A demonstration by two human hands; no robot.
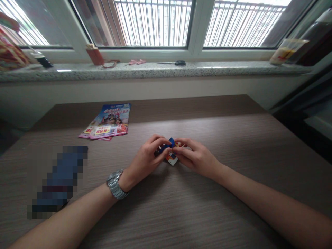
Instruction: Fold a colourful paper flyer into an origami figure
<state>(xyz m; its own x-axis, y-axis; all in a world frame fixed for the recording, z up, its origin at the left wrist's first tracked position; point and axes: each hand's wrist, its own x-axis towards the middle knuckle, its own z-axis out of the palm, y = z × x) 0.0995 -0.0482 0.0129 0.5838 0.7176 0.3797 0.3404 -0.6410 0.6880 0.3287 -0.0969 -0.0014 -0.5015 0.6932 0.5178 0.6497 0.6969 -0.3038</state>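
Observation:
A small folded piece of printed paper [172, 160], blue, red and white, is held just above or on the wooden table in front of me. My left hand [145, 157], with a metal watch [116, 184] on its wrist, pinches the paper's left side between thumb and fingers. From the opposite side, the fingertips of my right hand [199, 157] close on it as well. The two hands nearly meet at the paper, whose blue tip points up between them. Fingers cover much of the paper, so its full shape is hidden.
Colourful flyers [111, 121] lie at the back left of the table [233, 200]. A blurred dark blue object [61, 178] rests near my left forearm. Scissors [178, 63], a red box [94, 55] and a plastic cup [285, 52] stand or lie on the stone windowsill [145, 72].

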